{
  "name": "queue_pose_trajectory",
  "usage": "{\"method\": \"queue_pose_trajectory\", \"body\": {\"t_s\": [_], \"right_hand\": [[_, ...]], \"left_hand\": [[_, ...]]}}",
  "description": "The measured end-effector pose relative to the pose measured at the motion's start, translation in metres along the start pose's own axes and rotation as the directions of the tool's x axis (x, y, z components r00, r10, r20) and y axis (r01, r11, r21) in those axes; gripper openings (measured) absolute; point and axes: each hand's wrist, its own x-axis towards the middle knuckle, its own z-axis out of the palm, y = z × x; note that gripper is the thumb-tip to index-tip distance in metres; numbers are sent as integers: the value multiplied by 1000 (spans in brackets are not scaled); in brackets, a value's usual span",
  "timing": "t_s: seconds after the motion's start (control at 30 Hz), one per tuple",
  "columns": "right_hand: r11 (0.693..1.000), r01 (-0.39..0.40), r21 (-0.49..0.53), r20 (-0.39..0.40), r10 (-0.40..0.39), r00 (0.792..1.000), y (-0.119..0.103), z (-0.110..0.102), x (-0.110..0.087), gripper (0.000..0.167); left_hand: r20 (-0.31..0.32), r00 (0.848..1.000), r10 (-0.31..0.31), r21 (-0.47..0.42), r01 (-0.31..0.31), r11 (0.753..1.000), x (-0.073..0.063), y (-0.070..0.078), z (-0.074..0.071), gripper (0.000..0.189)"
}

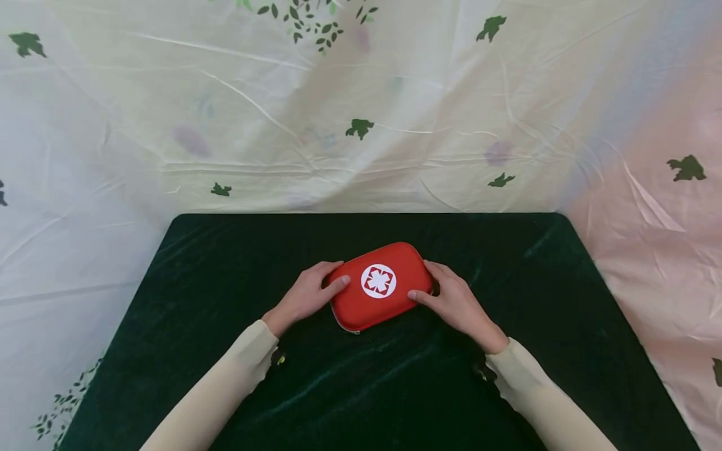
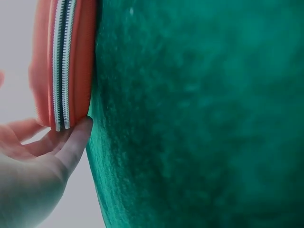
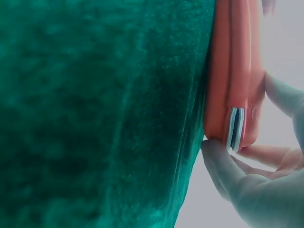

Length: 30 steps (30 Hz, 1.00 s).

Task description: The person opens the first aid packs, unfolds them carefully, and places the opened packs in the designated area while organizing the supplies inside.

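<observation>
A red zippered first-aid case [image 1: 389,307] lies at a slant on the dark green cloth, its lid marked with a white round emblem [image 1: 378,280]. At its left end my left hand [image 1: 306,292] grips it, thumb on the lid and fingers along the side. My right hand [image 1: 455,302] holds the right end the same way. In the left wrist view the silver zipper [image 2: 64,66] runs along the side, its two rows of teeth together. The right wrist view shows the zipper's end [image 3: 236,128] near a corner, with fingertips just below it.
The green velvety cloth [image 1: 225,250] covers the table, whose far edge meets a pale hanging curtain [image 1: 316,94] with leaf prints. Curtain also hangs along the left and right sides. A small dark wrist device [image 1: 278,357] shows by the left cuff.
</observation>
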Motion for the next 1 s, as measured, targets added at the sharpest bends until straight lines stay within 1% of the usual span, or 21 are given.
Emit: {"method": "queue_pose_trajectory", "body": {"t_s": [0.13, 0.3, 0.53, 0.63, 0.7, 0.8, 0.87, 0.93, 1.0], "right_hand": [[1000, 8, 19, -11, -8, 1000, 1, 1, 8, 79], [999, 18, 46, 8, -19, 1000, -1, 2, 18, 72], [998, 44, 44, 26, -45, 999, -7, 1, 33, 65], [998, 41, 50, 38, -43, 998, -9, 1, 39, 62], [998, 37, 59, 47, -39, 998, -11, 0, 43, 61], [997, 26, 78, 59, -31, 998, -11, 0, 49, 59], [995, 22, 94, 57, -28, 998, -10, 0, 54, 57], [993, 16, 114, 52, -23, 998, -9, 0, 59, 55], [991, 12, 132, 46, -19, 999, -8, 0, 63, 53]], "left_hand": [[-21, 1000, -20, -22, 19, 1000, -9, 1, 2, 69], [-63, 997, -44, -64, 40, 997, -20, 4, 4, 70], [-86, 993, -84, -115, 74, 991, -33, 5, 8, 72], [-88, 993, -83, -139, 70, 988, -37, 3, 9, 73], [-92, 993, -79, -165, 63, 984, -37, -5, 11, 77], [-82, 991, -102, -239, 80, 968, -35, -22, 18, 84], [-71, 989, -132, -297, 105, 949, -34, -33, 24, 89], [-52, 987, -155, -343, 128, 930, -35, -38, 27, 90], [-35, 987, -159, -375, 134, 917, -39, -34, 27, 89]]}}
